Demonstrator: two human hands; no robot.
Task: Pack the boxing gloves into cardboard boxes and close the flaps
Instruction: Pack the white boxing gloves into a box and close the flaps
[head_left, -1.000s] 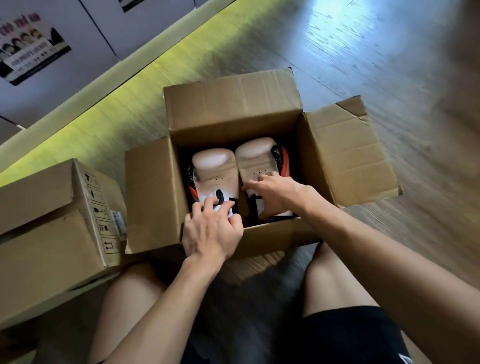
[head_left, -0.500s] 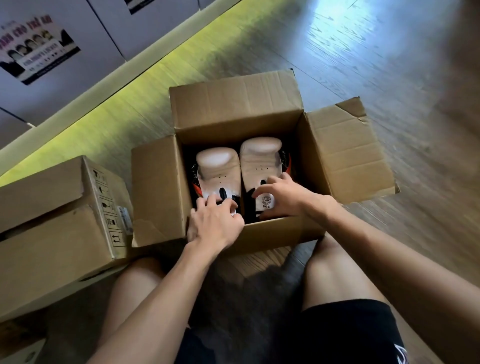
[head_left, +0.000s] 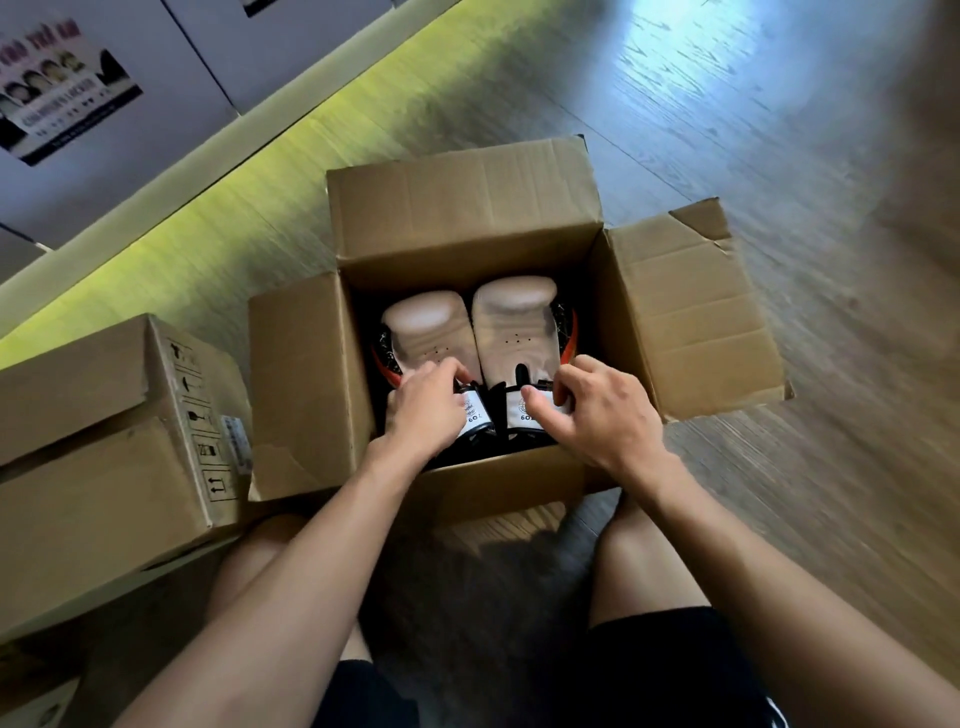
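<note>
An open cardboard box (head_left: 467, 218) stands on the wooden floor between my knees, with its far, left and right flaps spread out. Two pale boxing gloves lie side by side inside it, the left glove (head_left: 426, 327) and the right glove (head_left: 517, 317), both with black and white cuffs toward me and orange trim at the sides. My left hand (head_left: 423, 410) grips the left glove's cuff. The fingers of my right hand (head_left: 592, 410) curl over the right glove's cuff. The near flap is hidden under my wrists.
A second cardboard box (head_left: 104, 447) with printed handling symbols sits at my left, touching the open box's left flap (head_left: 296, 384). A wall with a poster (head_left: 52, 88) and a pale skirting strip runs along the upper left. Bare wooden floor (head_left: 779, 130) lies to the right.
Both hands have slid further into the box onto the gloves' cuffs. The right hand moved from the middle to the right glove's outer side. The gloves sit a little lower.
</note>
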